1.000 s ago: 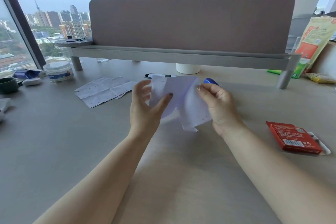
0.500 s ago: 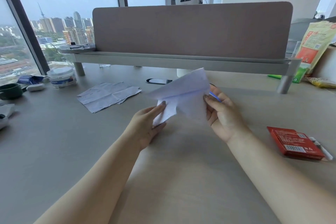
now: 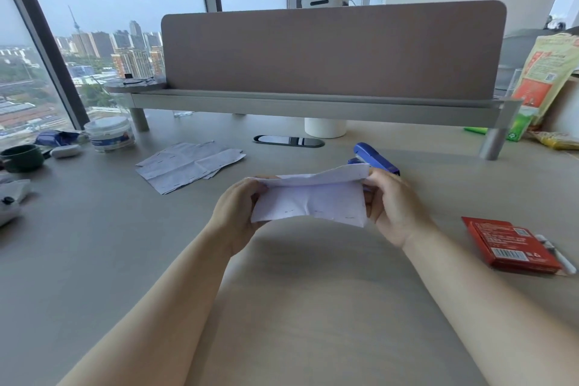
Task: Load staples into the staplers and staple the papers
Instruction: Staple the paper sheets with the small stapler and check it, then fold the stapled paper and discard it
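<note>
A small white folded sheaf of paper [image 3: 310, 200], with short staple marks along its lower edge, is stretched flat between both hands above the desk. My left hand [image 3: 236, 213] pinches its left end and my right hand [image 3: 393, 207] pinches its right end. A blue stapler [image 3: 374, 158] lies on the desk just behind my right hand, partly hidden by it. More stapled white papers [image 3: 188, 164] lie spread on the desk to the far left. A red staple box [image 3: 510, 244] rests on the desk at the right.
A white marker [image 3: 556, 252] lies beside the red box. At the left stand a clear tub [image 3: 108, 134], a dark green cup [image 3: 22, 158] and small items. A grey shelf with a brown divider panel [image 3: 332, 50] crosses the back; snack bags [image 3: 545, 78] lean at right.
The paper was held upright and fanned; both hands have turned it and pulled it out flat and horizontal. The blue stapler behind my right hand has come into view.
</note>
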The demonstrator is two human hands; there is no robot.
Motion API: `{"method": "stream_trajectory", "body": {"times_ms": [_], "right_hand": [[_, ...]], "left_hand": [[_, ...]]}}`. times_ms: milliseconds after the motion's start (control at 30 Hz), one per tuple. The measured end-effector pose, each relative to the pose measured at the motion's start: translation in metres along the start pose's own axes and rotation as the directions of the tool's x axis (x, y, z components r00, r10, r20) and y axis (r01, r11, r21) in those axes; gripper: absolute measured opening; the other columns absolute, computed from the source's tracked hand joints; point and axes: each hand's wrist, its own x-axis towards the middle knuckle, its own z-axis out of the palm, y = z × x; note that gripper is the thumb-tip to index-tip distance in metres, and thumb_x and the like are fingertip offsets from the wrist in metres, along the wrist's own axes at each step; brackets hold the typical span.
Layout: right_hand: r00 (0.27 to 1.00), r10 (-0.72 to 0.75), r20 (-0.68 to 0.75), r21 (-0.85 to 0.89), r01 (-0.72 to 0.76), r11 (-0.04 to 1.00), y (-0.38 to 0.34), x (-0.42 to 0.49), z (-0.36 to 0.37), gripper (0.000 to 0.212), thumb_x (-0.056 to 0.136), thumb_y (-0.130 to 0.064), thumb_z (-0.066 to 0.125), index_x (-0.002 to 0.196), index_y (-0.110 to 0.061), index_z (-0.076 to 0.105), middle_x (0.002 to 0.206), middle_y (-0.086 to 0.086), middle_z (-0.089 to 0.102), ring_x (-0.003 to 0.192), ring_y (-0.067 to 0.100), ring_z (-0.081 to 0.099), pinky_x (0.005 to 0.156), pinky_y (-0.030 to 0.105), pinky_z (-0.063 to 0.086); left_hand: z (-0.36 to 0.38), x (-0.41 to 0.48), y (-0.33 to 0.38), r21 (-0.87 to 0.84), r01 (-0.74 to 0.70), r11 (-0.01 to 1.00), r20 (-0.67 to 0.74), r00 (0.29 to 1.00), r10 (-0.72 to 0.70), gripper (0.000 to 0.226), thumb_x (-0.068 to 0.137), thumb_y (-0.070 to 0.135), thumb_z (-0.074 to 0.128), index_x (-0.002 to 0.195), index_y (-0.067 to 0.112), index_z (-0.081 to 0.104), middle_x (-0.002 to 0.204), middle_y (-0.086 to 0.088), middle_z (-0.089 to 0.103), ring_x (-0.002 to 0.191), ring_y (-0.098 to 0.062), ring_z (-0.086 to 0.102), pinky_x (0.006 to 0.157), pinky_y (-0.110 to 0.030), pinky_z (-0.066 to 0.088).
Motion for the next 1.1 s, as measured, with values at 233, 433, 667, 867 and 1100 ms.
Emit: {"method": "stream_trajectory", "body": {"times_ms": [233,433,667,867,1100], "right_hand": [[0.997,-0.043,-0.063,-0.171,0.031,0.985,0.007,0.002,-0.002,0.012,0.085,-0.01,0.063,0.081,-0.02,0.068,0.076,-0.005,0.062,0.067,0.005,0.057,0.052,0.014,0.041],[0.993,-0.044,-0.109,0.027,0.047,0.999,0.007,0.005,0.0,0.036,0.082,-0.004,0.065,0.113,-0.021,0.057,0.103,0.002,0.067,0.095,0.02,0.065,0.088,0.036,0.049],[0.99,0.121,0.068,0.096,-0.128,0.987,0.007,-0.004,0.01,0.015,0.09,-0.009,0.054,0.101,-0.009,0.064,0.096,0.007,0.07,0.078,0.016,0.069,0.064,0.026,0.059],[0.978,0.074,0.195,0.16,-0.106,0.981,0.009,-0.008,0.021,0.02,0.092,-0.007,0.049,0.106,-0.012,0.062,0.096,0.003,0.071,0.091,0.017,0.067,0.08,0.031,0.058],[0.997,-0.057,0.051,-0.237,0.067,0.969,0.025,-0.006,0.033,0.018,0.082,-0.014,0.068,0.1,-0.014,0.065,0.097,0.001,0.071,0.091,0.015,0.066,0.078,0.025,0.052]], "left_hand": [[0.0,0.001,0.0,0.09,-0.036,0.995,-0.024,0.999,0.038,0.013,0.081,0.015,0.061,0.081,0.009,0.072,0.082,-0.007,0.065,0.073,-0.022,0.058,0.065,-0.029,0.049],[0.003,-0.001,-0.004,0.099,-0.179,0.979,-0.039,0.982,0.183,0.019,0.067,0.019,0.07,0.085,0.023,0.075,0.092,0.0,0.07,0.088,-0.017,0.06,0.091,-0.034,0.043],[0.003,-0.001,-0.006,0.077,-0.256,0.963,0.031,0.967,0.255,0.048,0.079,0.003,0.069,0.12,0.025,0.06,0.116,0.015,0.064,0.093,-0.006,0.065,0.086,-0.029,0.049],[0.014,-0.007,-0.013,0.542,-0.241,0.805,0.107,0.97,0.219,0.025,0.09,0.046,0.052,0.11,0.038,0.063,0.138,0.017,0.036,0.115,0.005,0.044,0.09,-0.023,0.035],[0.027,-0.012,-0.014,0.38,-0.337,0.862,0.082,0.94,0.331,0.038,0.085,0.043,0.058,0.087,0.005,0.063,0.077,-0.008,0.058,0.072,-0.016,0.049,0.069,-0.036,0.04]]}}
